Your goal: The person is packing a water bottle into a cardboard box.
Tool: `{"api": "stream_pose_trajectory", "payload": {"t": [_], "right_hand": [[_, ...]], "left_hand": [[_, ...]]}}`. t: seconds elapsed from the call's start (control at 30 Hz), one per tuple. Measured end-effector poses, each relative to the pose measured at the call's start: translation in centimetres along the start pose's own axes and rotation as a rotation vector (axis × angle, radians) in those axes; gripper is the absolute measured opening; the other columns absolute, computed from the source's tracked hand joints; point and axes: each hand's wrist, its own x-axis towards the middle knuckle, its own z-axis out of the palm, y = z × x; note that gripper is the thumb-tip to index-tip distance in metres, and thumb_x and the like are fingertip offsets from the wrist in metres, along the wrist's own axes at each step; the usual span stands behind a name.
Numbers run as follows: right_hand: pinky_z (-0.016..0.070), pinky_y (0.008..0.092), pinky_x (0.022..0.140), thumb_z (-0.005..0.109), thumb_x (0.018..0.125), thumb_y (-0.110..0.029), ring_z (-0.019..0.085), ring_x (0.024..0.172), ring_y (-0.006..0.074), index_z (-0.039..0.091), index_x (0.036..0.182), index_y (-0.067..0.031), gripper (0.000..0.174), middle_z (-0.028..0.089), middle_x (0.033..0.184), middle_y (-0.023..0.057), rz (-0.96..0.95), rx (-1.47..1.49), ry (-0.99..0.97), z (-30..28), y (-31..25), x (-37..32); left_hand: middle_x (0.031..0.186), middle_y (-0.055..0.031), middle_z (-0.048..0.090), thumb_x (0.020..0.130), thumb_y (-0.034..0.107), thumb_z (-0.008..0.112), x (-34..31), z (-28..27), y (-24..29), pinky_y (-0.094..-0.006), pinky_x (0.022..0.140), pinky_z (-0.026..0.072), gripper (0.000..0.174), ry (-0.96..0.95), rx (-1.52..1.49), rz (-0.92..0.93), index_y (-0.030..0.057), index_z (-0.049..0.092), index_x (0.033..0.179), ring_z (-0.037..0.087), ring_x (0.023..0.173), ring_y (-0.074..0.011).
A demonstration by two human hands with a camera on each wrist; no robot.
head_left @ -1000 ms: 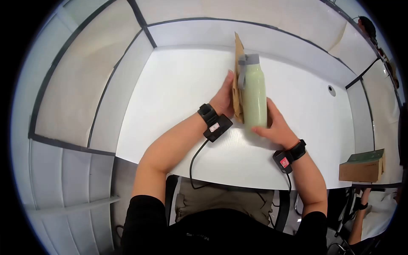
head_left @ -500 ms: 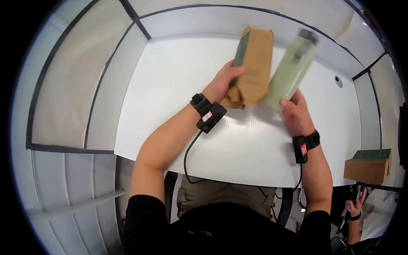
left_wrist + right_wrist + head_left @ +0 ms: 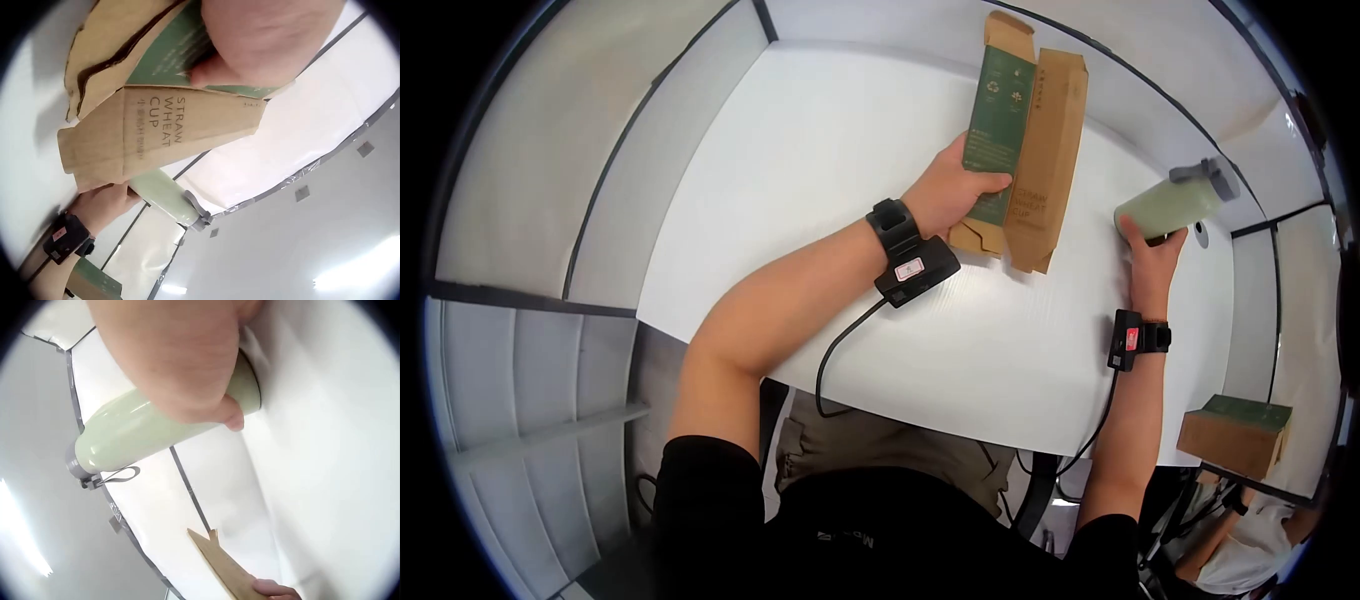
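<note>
A green and brown cardboard box [image 3: 1045,150] with open end flaps is gripped by my left hand [image 3: 952,192], thumb across its green side. In the left wrist view the box [image 3: 187,128] shows the printed words STRAW WHEAT CUP. Off to the right, my right hand [image 3: 1152,265] holds a pale green bottle [image 3: 1168,208] near its base, the grey cap pointing to the upper right. The right wrist view shows the bottle [image 3: 125,434] with its grey strap loop hanging and my right hand [image 3: 181,362] wrapped round it.
Another green and brown box [image 3: 1235,440] lies at the right front corner. White partition panels [image 3: 1245,300] border the white table [image 3: 800,150]. A round grey hole is in the table near the right panel. Another person's arm and white clothing [image 3: 1250,545] show at the lower right.
The bottle has moved away from the box to the right and tilted over with my right hand. The box has turned in my left hand, showing its green side and brown face.
</note>
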Motion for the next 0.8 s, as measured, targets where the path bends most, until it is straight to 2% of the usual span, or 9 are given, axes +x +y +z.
{"api": "stream_pose_trajectory", "payload": {"t": [0.13, 0.27, 0.3, 0.4, 0.43, 0.57, 0.6, 0.73, 0.8], "right_hand": [[0.0424, 0.0394, 0.104, 0.083, 0.081, -0.025, 0.053, 0.120, 0.0277, 0.035, 0.137, 0.0060, 0.080, 0.054, 0.128, 0.0173, 0.001, -0.093, 0.019, 0.2, 0.3, 0.0], [0.0356, 0.0410, 0.111, 0.082, 0.081, -0.021, 0.045, 0.130, 0.0282, 0.032, 0.141, 0.0064, 0.083, 0.039, 0.144, 0.0195, -0.284, -0.228, 0.139, 0.2, 2.5, -0.3], [0.0345, 0.0415, 0.112, 0.077, 0.083, -0.016, 0.042, 0.132, 0.0267, 0.030, 0.143, 0.0054, 0.079, 0.033, 0.147, 0.0189, -0.216, -0.156, 0.191, -0.1, 1.4, -1.6], [0.0382, 0.0398, 0.107, 0.071, 0.087, -0.011, 0.044, 0.129, 0.0234, 0.031, 0.144, 0.0024, 0.071, 0.037, 0.142, 0.0167, -0.261, 0.062, 0.440, 0.1, -0.8, -4.0], [0.0426, 0.0365, 0.099, 0.064, 0.092, -0.008, 0.051, 0.118, 0.0207, 0.037, 0.142, -0.0004, 0.057, 0.045, 0.134, 0.0143, -0.253, 0.020, 0.474, 0.4, -1.5, -4.6], [0.0471, 0.0335, 0.090, 0.056, 0.099, -0.006, 0.060, 0.101, 0.0208, 0.044, 0.138, -0.0014, 0.041, 0.055, 0.120, 0.0117, -0.323, 0.204, -0.106, 2.9, -3.3, -6.3], [0.0472, 0.0351, 0.094, 0.060, 0.097, -0.009, 0.058, 0.110, 0.0228, 0.039, 0.145, -0.0012, 0.052, 0.051, 0.129, 0.0136, -0.267, 0.198, -0.220, 3.9, -4.4, -7.0], [0.0445, 0.0403, 0.103, 0.066, 0.091, -0.011, 0.050, 0.126, 0.0298, 0.032, 0.152, -0.0006, 0.071, 0.039, 0.146, 0.0170, -0.331, 0.009, -0.370, 5.6, -5.4, -7.7], [0.0431, 0.0425, 0.106, 0.067, 0.088, -0.011, 0.048, 0.129, 0.0329, 0.033, 0.152, -0.0013, 0.073, 0.036, 0.150, 0.0183, -0.379, -0.070, -0.398, 5.2, -5.3, -7.6]], "left_hand": [[0.131, -0.0113, 0.059, 0.097, 0.010, 0.063, 0.0, -0.1, 0.1, -0.0351, 0.097, 0.0540, 0.049, 0.012, 0.038, 0.053, 0.0023, 0.042, 0.141, 0.062, 0.115, -0.0198], [0.129, -0.0107, 0.059, 0.100, 0.021, 0.061, -0.6, 0.2, 0.9, -0.0362, 0.093, 0.0551, 0.046, 0.032, -0.180, -0.036, 0.0029, 0.044, 0.139, 0.063, 0.113, -0.0190], [0.128, -0.0105, 0.060, 0.100, 0.023, 0.060, -0.5, 0.3, 1.0, -0.0364, 0.092, 0.0553, 0.045, 0.043, -0.203, -0.035, 0.0031, 0.045, 0.138, 0.063, 0.112, -0.0189], [0.127, -0.0101, 0.060, 0.101, 0.027, 0.059, -0.1, 0.3, 0.8, -0.0366, 0.092, 0.0550, 0.045, 0.063, -0.259, 0.007, 0.0030, 0.046, 0.137, 0.063, 0.112, -0.0192], [0.127, -0.0100, 0.060, 0.102, 0.028, 0.059, 0.0, 0.4, 0.6, -0.0365, 0.093, 0.0548, 0.045, 0.064, -0.276, 0.025, 0.0028, 0.046, 0.137, 0.063, 0.112, -0.0194], [0.130, -0.0105, 0.059, 0.102, 0.028, 0.058, 0.5, 0.3, 0.0, -0.0363, 0.096, 0.0533, 0.048, 0.013, -0.222, 0.053, 0.0024, 0.043, 0.139, 0.062, 0.115, -0.0192], [0.131, -0.0109, 0.058, 0.102, 0.028, 0.059, 0.6, 0.2, -0.3, -0.0363, 0.097, 0.0529, 0.050, -0.022, -0.187, 0.054, 0.0022, 0.040, 0.141, 0.061, 0.116, -0.0190], [0.133, -0.0131, 0.057, 0.102, 0.028, 0.060, -0.4, 1.3, -0.1, -0.0354, 0.099, 0.0512, 0.061, 0.022, 0.076, 0.041, 0.0019, 0.030, 0.149, 0.059, 0.119, -0.0183], [0.135, -0.0152, 0.057, 0.101, 0.028, 0.062, -0.5, 1.6, -0.3, -0.0353, 0.090, 0.0557, 0.078, -0.136, 0.177, 0.047, 0.0030, 0.013, 0.156, 0.059, 0.121, -0.0207]]}}
